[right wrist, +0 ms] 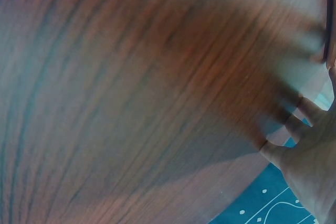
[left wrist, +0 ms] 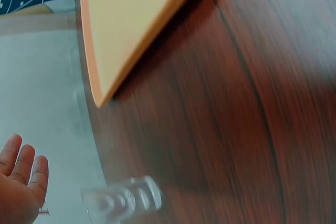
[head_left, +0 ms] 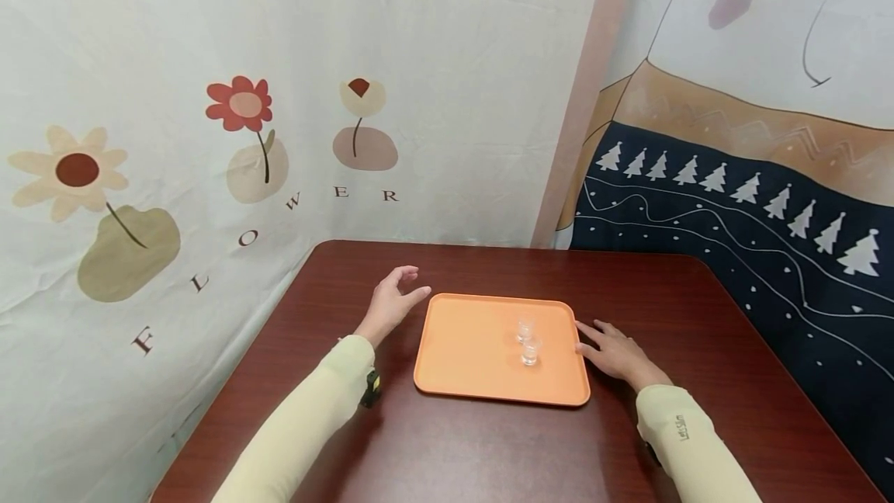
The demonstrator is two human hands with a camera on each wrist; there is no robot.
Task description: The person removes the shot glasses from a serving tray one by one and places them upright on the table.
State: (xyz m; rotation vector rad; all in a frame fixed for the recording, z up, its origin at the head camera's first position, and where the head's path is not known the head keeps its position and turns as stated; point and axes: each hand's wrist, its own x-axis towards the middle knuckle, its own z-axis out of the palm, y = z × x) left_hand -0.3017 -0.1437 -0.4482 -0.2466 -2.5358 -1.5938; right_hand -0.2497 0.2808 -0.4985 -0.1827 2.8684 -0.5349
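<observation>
An orange rectangular tray [head_left: 475, 348] lies on the table, with two small clear glasses [head_left: 530, 352] on its right half. My left hand [head_left: 391, 303] is beside the tray's far left corner, fingers spread from the thumb and apart from the rim. In the left wrist view, a clear ribbed glass [left wrist: 128, 199] appears near the fingers of that hand, on the table side, somewhat blurred. At the tray's right edge, my right hand [head_left: 615, 352] rests with extended fingers, its thumb and fingertips right at the rim.
The dark red-brown wooden table [head_left: 489, 449] spreads around the tray. A pale cloth with printed flowers [head_left: 244, 103] hangs behind and to the left. On the right hangs a dark blue cloth with white trees [head_left: 698, 231], close along the table's edge.
</observation>
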